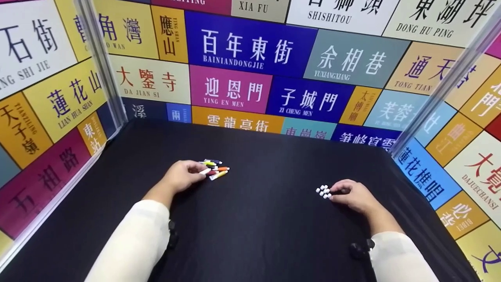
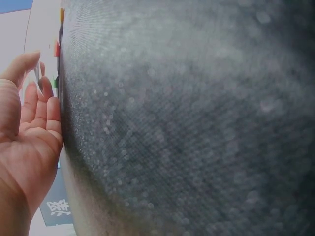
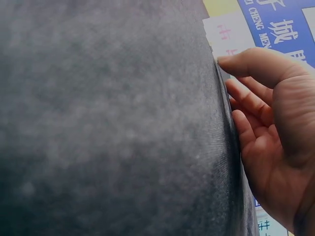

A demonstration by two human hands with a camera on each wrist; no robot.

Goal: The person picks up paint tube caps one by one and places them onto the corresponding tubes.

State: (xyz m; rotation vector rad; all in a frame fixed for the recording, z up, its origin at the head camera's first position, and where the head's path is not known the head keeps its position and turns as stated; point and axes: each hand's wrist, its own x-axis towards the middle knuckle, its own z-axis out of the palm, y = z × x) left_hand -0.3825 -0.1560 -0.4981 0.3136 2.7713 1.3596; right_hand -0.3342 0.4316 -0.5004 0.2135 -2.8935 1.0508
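In the head view, my left hand (image 1: pixel 184 174) is at a small pile of coloured marker pens (image 1: pixel 219 174) on the black cloth, several with white ends. Thumb and fingertips pinch a slim white-looking marker pen (image 1: pixel 205 171), which appears in the left wrist view as a thin pale piece (image 2: pixel 38 78); its far part is hidden. On the right, my right hand (image 1: pixel 354 197) lies beside a cluster of small white caps (image 1: pixel 323 191). Its thumb and forefinger stand apart at the cluster's edge. The right wrist view shows bent fingers (image 3: pixel 251 101) with nothing visible between them and the thumb.
Black cloth (image 1: pixel 258 219) covers the table, and a wide stretch of it separates pens from caps. Panels with coloured street-name signs (image 1: pixel 250 43) close off the back and both sides. Metal posts (image 1: pixel 103 66) stand at the back corners.
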